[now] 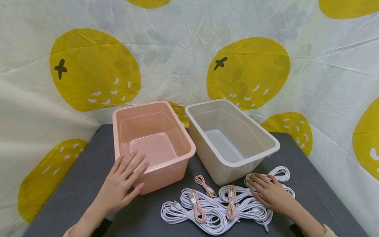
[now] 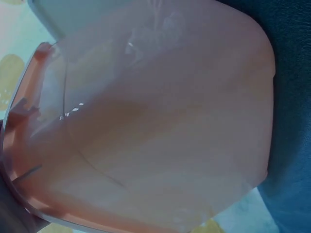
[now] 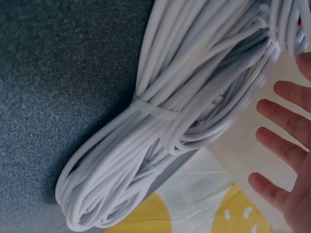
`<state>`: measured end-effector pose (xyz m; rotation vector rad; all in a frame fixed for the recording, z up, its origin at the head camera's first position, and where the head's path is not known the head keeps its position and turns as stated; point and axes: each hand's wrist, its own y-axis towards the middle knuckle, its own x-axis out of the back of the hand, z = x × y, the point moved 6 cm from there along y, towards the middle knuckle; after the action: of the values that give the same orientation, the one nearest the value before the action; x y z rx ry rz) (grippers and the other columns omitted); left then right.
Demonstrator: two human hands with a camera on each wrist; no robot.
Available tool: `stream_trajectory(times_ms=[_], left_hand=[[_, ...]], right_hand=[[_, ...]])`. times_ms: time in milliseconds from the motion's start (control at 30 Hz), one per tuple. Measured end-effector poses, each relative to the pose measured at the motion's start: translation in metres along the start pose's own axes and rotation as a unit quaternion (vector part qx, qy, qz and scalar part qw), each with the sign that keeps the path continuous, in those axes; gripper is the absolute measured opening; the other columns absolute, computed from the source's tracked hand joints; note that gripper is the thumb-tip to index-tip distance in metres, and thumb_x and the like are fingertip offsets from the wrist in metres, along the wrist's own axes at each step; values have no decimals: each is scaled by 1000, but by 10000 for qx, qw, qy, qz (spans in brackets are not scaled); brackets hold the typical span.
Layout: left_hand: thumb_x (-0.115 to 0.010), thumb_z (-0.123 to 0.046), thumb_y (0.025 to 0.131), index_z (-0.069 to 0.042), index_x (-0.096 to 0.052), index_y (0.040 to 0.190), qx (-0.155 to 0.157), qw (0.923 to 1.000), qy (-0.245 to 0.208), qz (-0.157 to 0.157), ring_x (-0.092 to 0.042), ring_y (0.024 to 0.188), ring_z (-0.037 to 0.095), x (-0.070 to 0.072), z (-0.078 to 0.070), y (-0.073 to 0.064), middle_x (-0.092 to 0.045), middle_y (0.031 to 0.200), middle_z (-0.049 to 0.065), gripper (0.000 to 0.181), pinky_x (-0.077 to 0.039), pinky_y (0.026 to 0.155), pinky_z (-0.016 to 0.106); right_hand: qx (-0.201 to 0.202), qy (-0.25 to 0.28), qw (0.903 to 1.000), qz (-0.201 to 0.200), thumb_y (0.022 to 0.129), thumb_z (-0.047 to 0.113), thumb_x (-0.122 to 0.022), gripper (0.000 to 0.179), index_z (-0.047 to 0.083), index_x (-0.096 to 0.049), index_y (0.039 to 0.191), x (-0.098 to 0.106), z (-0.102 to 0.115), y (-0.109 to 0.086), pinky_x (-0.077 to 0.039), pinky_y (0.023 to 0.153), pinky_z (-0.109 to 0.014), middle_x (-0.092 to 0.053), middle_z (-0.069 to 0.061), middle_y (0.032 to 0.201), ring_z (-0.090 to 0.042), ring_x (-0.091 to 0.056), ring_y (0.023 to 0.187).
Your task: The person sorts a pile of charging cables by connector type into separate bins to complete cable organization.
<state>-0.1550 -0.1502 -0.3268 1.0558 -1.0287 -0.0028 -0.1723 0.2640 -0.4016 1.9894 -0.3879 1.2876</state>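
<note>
My left hand (image 1: 119, 186) is spread with straight fingers at the near-left corner of a pink plastic bin (image 1: 165, 179); whether it touches the rim I cannot tell. The bin's outer wall (image 2: 170, 111) fills the left wrist view. Over the right end of a pile of coiled white cables (image 1: 214, 222) hovers or rests my right hand (image 1: 275, 196), its fingers extended and gripping nothing. In the right wrist view those fingers (image 3: 284, 150) appear beside a tied white cable bundle (image 3: 160, 116). Small pink cables (image 1: 198, 207) lie on and behind the white pile.
A beige bin (image 1: 204, 148) stands right of the pink one, close beside it. Both have visible bare floors. The dark tabletop (image 1: 314, 204) carries everything, and a white cloth with yellow fruit shapes (image 1: 177, 65) hangs behind it.
</note>
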Motion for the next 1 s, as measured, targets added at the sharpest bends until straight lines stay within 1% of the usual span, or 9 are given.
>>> stream_trajectory(times_ms=[100,200,300,367,533,667,833,1000], left_hand=[[-29,-47,92,-11,-52,125,-25,9999,100,-87,-37,126,31,-1,-1,0,-49,131,11,54,-14,109,47],[-30,-47,91,-10,-54,122,-28,9996,112,-243,-34,129,29,-1,-2,0,-50,131,9,54,-12,111,45],[-31,-47,91,-11,-54,122,11,9994,114,-317,-30,132,26,-2,-3,0,-51,130,9,53,-11,111,45],[-31,-48,91,-12,-54,123,33,9994,131,-330,-31,132,26,-2,-3,-1,-51,129,8,53,-11,110,46],[-31,-48,90,-12,-54,123,82,9992,177,-340,-32,131,26,-3,-3,-2,-55,125,8,54,-13,110,47],[-31,-49,90,-13,-54,123,145,9989,216,-389,-33,131,25,-3,-3,-2,-56,123,8,53,-17,107,49],[-32,-49,90,-13,-56,120,210,9984,228,-481,-36,129,26,-3,-4,-3,-58,120,8,53,-20,103,52],[-32,-49,90,-14,-57,120,221,9981,213,-531,-38,127,27,-3,-4,-3,-58,119,7,53,-22,101,54]], right_hand=[[23,49,10000,-6,93,42,-36,44,12,-64,108,-3,1,0,-36,79,-47,-64,-5,107,-26,-54,103],[20,44,10000,56,93,41,-37,42,13,-64,108,-5,2,0,-38,78,-47,-65,-4,105,-25,-56,102],[3,18,9998,192,92,39,-42,36,16,-64,107,-8,3,0,-39,78,-45,-66,-1,102,-24,-57,99],[36,67,9997,223,91,37,-45,32,17,-64,106,-8,4,0,-39,78,-44,-65,1,99,-22,-57,97],[153,255,9995,73,87,35,-51,27,20,-65,104,-6,9,0,-39,76,-39,-64,4,95,-20,-58,93],[99,258,9996,64,85,36,-54,27,20,-65,103,-6,11,0,-40,75,-38,-64,5,93,-18,-57,91],[3,201,9994,288,84,40,-54,31,20,-64,106,-8,11,3,-42,73,-39,-61,7,92,-17,-54,90],[82,161,9995,275,83,43,-55,35,18,-64,105,-9,10,6,-40,70,-39,-56,6,90,-17,-47,87]])
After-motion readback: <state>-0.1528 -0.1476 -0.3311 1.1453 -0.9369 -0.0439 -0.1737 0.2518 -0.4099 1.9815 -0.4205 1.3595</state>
